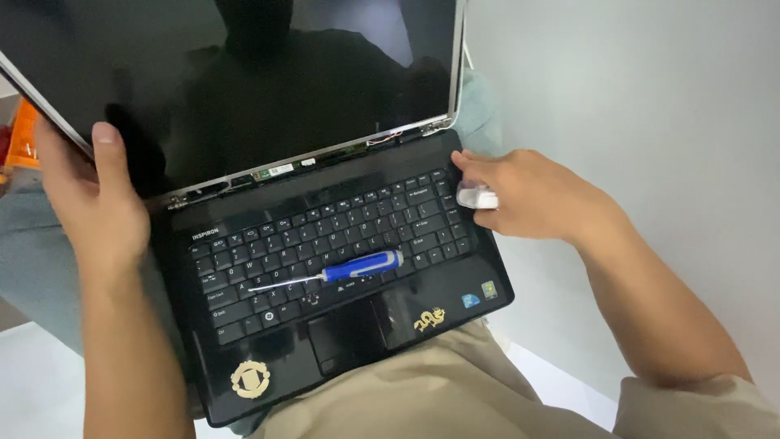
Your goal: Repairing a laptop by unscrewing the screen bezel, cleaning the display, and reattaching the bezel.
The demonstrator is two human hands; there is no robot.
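A black laptop (406, 321) rests on my lap, its lid open and the bare screen panel (244, 89) showing exposed hinges and wires along its lower edge. My left hand (93, 203) grips the screen's left edge, thumb on the glass. My right hand (528, 195) lies at the right edge of the keyboard, fingers closed on a small white object (477, 197). A screwdriver (341, 270) with a blue handle lies loose across the keys, tip pointing left.
Khaki trouser legs (422, 390) are under the laptop's front. A pale wall (634, 97) stands to the right. Something orange (24, 134) shows at the far left behind the screen. Gold stickers sit on the palm rest.
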